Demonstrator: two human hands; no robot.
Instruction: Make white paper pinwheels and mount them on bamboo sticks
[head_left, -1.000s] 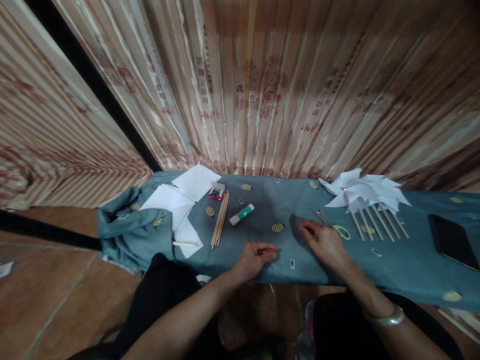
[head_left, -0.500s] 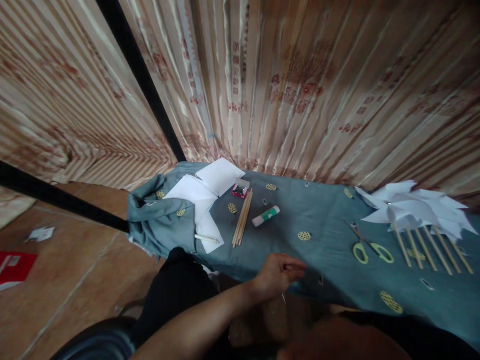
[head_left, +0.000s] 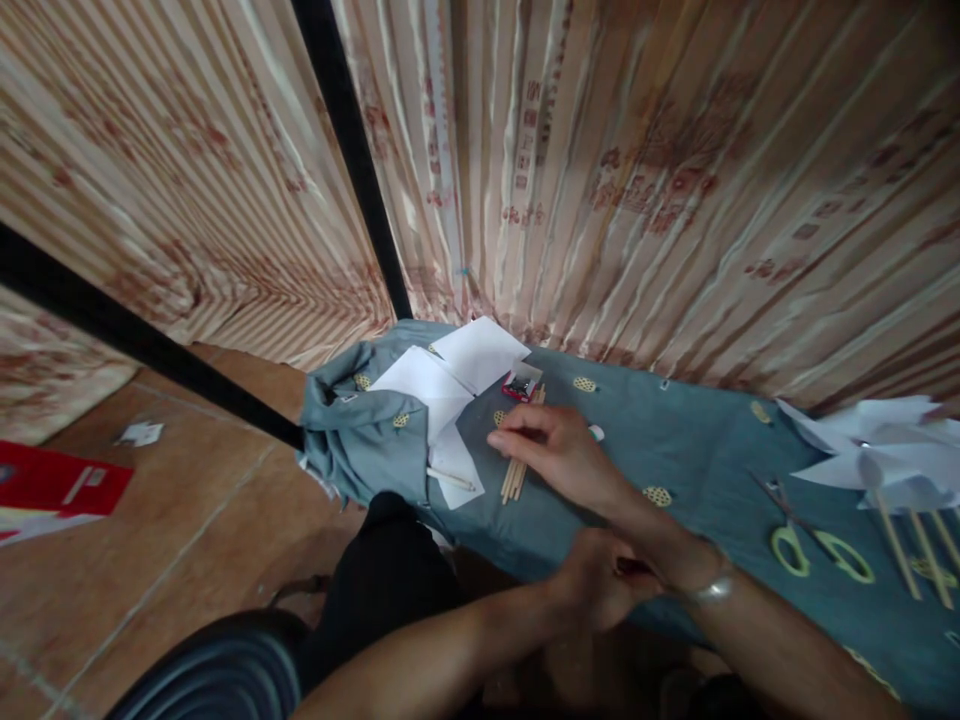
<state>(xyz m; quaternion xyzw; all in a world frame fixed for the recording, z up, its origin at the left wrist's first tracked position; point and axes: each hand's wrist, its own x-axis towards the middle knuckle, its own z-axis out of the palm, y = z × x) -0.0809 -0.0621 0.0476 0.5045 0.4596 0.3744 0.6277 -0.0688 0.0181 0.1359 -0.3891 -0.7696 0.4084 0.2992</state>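
Observation:
My right hand [head_left: 559,445], a silver bracelet at its wrist, is stretched out over the cloth with thumb and forefinger pinched together; anything between them is too small to make out. Beneath it lie several thin wooden sticks [head_left: 514,480]. Just beyond is a small red box of pins [head_left: 519,387], and to the left are white paper sheets [head_left: 442,390]. The glue stick [head_left: 597,432] shows only one end past my hand. My left hand [head_left: 592,580] is curled near the front edge, partly hidden by my right wrist; what it holds is hidden.
Green-handled scissors [head_left: 814,545] lie at the right, close to several white paper pinwheels [head_left: 892,450] on sticks. A white pen [head_left: 451,479] rests on the paper. Grey-green cloth [head_left: 705,450] covers the table. Behind it hangs a curtain [head_left: 570,250]; black poles [head_left: 360,170] stand left.
My right hand has come in from the lower right, crossing over my left wrist to above the sticks and covering most of the glue stick. The view has swung slightly left.

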